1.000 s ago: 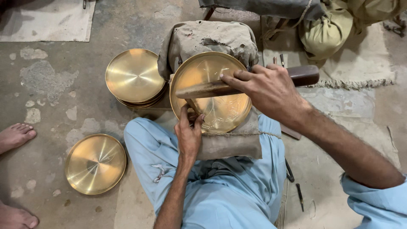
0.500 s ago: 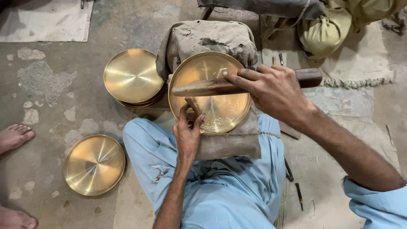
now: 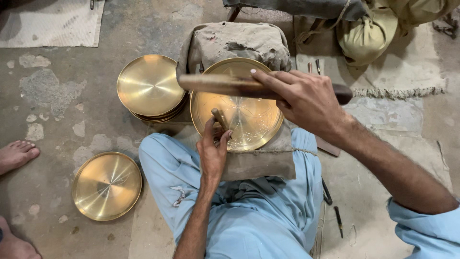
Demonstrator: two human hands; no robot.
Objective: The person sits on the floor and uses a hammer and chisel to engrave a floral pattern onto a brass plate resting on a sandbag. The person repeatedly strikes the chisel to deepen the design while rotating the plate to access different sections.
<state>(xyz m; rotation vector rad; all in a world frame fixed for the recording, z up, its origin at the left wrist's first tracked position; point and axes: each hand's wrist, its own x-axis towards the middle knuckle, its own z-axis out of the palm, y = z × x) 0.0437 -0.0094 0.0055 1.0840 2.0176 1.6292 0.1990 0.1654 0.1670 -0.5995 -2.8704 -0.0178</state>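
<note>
A brass plate (image 3: pixel 238 104) is worked on a cloth-covered block (image 3: pixel 239 43) at the lap
A small punch (image 3: pixel 219 118) is gripped upright on it by the left hand (image 3: pixel 213 149); a wooden mallet (image 3: pixel 225 84) is clasped above by the right hand (image 3: pixel 302 98)

Around the engraved brass plate (image 3: pixel 239 108) room is tight — a stack of brass plates (image 3: pixel 149 86) sits just beside its left rim, the wooden mallet (image 3: pixel 230 85) crosses above its upper half, and the cloth-covered block (image 3: pixel 230 41) rises behind it. Farther left of the plate the concrete floor (image 3: pixel 62 100) is bare up to a lone brass plate (image 3: pixel 106 186) and a bystander's foot (image 3: pixel 17 154).
</note>
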